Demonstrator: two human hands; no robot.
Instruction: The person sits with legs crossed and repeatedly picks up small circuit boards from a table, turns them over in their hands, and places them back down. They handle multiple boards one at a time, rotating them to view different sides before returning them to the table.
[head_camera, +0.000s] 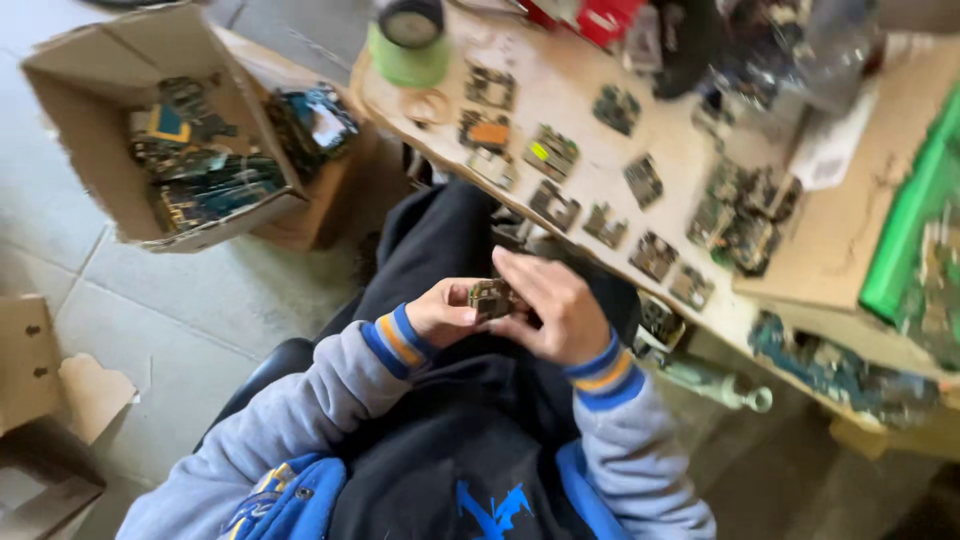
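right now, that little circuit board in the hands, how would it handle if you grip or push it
The board looks thin and flat, so probably stiff and light; the left hand and right hand pinch it with fingertips alone. Its small raised parts look fragile. Being flat like the boards on the table, it would likely slide rather than roll.

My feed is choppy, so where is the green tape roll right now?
In the head view, the green tape roll stands at the top, left of centre, on the near-left corner of the wooden table, beside small circuit boards and above the cardboard box.
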